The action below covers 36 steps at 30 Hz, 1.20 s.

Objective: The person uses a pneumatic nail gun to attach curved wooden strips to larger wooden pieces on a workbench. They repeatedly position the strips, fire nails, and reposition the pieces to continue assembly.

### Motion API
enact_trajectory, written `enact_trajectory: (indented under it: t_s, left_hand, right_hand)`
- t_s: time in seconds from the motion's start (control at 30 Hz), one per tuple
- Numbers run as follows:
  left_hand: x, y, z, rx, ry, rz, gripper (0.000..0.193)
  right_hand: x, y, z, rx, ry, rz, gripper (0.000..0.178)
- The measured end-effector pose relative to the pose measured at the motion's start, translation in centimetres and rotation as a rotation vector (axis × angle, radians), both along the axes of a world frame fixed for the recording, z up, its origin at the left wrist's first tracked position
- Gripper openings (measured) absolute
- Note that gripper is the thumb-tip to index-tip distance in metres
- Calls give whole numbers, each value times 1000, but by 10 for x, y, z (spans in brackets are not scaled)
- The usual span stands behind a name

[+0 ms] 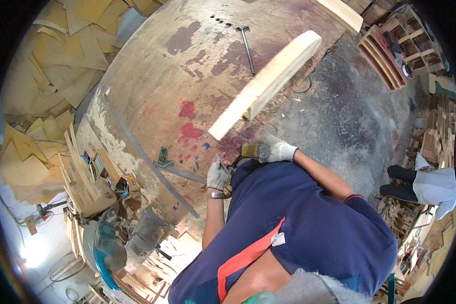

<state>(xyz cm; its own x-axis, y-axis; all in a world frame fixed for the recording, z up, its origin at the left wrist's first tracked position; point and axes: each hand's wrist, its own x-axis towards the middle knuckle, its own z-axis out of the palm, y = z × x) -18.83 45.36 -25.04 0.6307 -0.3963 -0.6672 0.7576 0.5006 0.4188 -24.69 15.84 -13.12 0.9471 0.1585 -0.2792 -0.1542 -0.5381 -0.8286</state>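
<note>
My left hand [218, 177], in a pale knitted glove, is closed around a thin grey strip [221, 161] at the table's near edge. Beside it, my gloved right hand [281, 150] grips a yellow-and-dark tool [250, 151] close against my body; its exact kind is hard to make out. A pale wooden piece [273, 81] with a curved edge lies slantwise beyond both hands, with another wooden part under it. Left of my left hand, a square with a green handle [162, 156] rests on the table. A long grey metal strip [146, 154] passes under or beside it.
The worn wooden table [152, 76] bears red stains. A T-shaped metal tool [245, 48] lies beyond the wooden piece. Thin yellowish sheets [61, 66] are heaped at left, near a teal-guarded machine [104, 243]. Another person [430, 187] is at right by stacked wood [433, 131].
</note>
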Motion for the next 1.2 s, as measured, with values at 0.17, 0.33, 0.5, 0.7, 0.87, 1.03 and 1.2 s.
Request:
enact_trajectory:
  t_s: [0.17,0.33,0.5,0.7,0.87,1.03,1.2]
  left_hand:
    - [-9,-100,42,-93,-13,-119,25]
    - [-39,-229,111,-206,-251,-295,21]
    - [-83,-336,203,134,-779,-635,26]
    - [-124,-407,260,288,-1297,-966,20]
    - [-131,-441,267,300,-1492,-1079,21]
    - [-125,-467,267,288,-1605,-973,15]
    - [-103,-506,262,323,-1661,-880,11]
  right_hand:
    - [-79,-75,13,606,-137,-401,61]
    - [-153,-149,32,835,-265,-777,36]
    - [-219,-206,50,1187,-549,-829,47]
    - [-269,-223,52,1466,-642,-850,41]
    - [-268,-229,46,1564,-672,-780,42]
    - [-254,-246,40,1598,-638,-811,42]
    - [-228,-283,40,1527,-627,-888,43]
